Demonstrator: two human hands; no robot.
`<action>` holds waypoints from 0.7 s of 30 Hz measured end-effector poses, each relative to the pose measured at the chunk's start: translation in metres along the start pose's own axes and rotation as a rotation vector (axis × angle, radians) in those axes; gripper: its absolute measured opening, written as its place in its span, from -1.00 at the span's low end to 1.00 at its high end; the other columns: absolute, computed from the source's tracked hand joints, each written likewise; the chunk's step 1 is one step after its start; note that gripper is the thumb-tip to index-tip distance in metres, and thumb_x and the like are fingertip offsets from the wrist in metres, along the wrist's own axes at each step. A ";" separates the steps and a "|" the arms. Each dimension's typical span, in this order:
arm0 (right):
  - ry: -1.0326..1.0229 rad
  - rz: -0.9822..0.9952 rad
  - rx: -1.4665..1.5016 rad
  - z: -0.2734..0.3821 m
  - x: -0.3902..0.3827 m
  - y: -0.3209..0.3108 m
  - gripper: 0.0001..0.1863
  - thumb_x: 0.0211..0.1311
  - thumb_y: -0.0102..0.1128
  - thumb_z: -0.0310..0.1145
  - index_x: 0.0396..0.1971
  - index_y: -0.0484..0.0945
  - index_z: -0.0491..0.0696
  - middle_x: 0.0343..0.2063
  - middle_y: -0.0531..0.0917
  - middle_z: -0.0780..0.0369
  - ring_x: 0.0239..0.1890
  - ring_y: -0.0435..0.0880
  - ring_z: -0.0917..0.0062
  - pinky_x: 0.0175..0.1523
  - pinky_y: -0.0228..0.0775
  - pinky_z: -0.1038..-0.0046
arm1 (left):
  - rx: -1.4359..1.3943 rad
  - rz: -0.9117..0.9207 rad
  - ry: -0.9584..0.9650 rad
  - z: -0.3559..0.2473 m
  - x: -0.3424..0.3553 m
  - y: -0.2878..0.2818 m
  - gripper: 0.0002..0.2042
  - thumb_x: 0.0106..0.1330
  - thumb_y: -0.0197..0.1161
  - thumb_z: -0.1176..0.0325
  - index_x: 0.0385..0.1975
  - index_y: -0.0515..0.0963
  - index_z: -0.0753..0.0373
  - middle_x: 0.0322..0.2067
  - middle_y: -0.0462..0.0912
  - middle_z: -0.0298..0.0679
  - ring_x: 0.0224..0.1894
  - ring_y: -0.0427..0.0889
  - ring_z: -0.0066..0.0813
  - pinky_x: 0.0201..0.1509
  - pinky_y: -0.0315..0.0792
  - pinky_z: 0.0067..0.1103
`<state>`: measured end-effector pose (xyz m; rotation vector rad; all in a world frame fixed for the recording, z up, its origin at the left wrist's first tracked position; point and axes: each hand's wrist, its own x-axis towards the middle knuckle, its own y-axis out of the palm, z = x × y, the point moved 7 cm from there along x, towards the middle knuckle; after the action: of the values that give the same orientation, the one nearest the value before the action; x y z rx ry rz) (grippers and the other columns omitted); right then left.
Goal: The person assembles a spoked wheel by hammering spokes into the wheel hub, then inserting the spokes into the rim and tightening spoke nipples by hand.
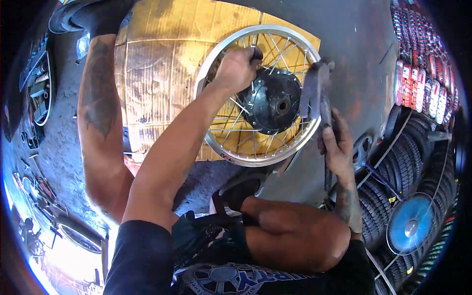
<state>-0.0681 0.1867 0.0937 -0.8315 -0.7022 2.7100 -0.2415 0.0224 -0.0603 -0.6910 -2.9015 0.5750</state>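
Note:
A silver spoked wheel [214,140] with a black hub [270,101] lies flat on brown cardboard [152,73]. My left hand [236,69] is closed at the upper spokes, gripping a small dark object [254,53] too indistinct to name. My right hand [337,137], at the wheel's right side, grips a long dark tool [324,88], upright in the picture. Its upper part is motion-blurred and overlaps the rim, so I cannot tell whether they touch.
My bare legs flank the work. Stacked tyres [408,147], colourfully wrapped tyres [413,83] and a blue fan [410,226] line the right. Scattered tools [37,191], an oval tray of parts [39,88] and another wheel [78,238] lie on the left floor.

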 end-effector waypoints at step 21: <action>-0.398 -0.194 -0.462 0.036 -0.003 0.013 -0.46 0.38 -0.06 -0.38 0.33 0.15 -0.15 0.21 0.39 0.00 0.20 0.43 0.34 0.24 0.22 0.41 | 0.088 0.133 0.228 -0.006 -0.018 0.042 -0.69 0.16 0.11 0.45 -0.07 0.53 0.23 -0.19 0.63 -0.06 -0.16 0.63 -0.10 -0.04 0.52 -0.36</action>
<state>-0.0873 0.1604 0.1147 -0.2704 -1.4493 2.5880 -0.2071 0.0505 -0.0709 -0.8791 -2.6190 0.5915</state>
